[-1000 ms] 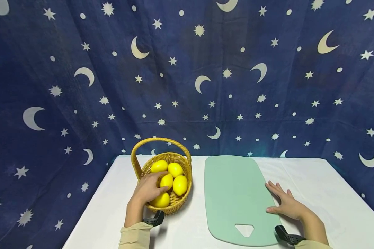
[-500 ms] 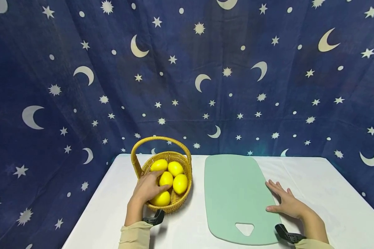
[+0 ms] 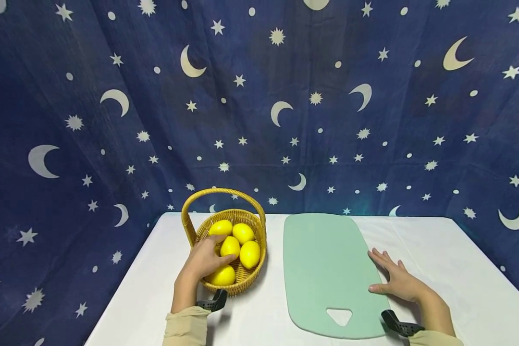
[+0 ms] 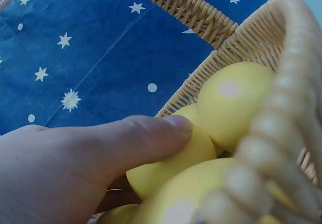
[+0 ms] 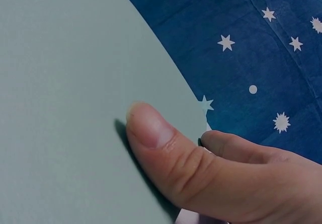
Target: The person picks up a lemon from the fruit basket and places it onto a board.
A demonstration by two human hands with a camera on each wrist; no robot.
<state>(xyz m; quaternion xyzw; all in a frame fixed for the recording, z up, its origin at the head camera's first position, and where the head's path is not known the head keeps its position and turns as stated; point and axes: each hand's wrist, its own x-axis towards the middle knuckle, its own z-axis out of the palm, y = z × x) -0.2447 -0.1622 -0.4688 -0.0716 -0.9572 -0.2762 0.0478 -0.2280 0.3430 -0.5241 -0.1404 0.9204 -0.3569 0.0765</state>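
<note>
Left of centre, low in the head view, it's the middle lemon (image 3: 230, 246) we're watching, and the left hand (image 3: 204, 259) has it pinched, thumb on the near side! Its other fingers? Mostly out of sight; the left-wrist view shows only a dark sliver under the thumb. Count the fruit: five in all, with four other lemons round that one, the lowest (image 3: 222, 275) partly covered by the hand. One wicker basket (image 3: 244, 287) holds the lot, its single tall handle (image 3: 223, 191) arching above, the left rim masked by the hand.

Across to the lower right, one green board (image 3: 324, 269) lies flat, one triangular hole near its bottom edge. Over its right edge comes the right hand (image 3: 400, 283), fingers spread wide, thumb above the surface; whether it presses, I can't tell. Two sleeves (image 3: 186, 327), both cut off at the bottom of frame, and two black wrist devices (image 3: 401, 327). Beneath, one white-covered desk (image 3: 129, 307), its near edge cropped; behind, a starry blue curtain (image 3: 251, 120).
</note>
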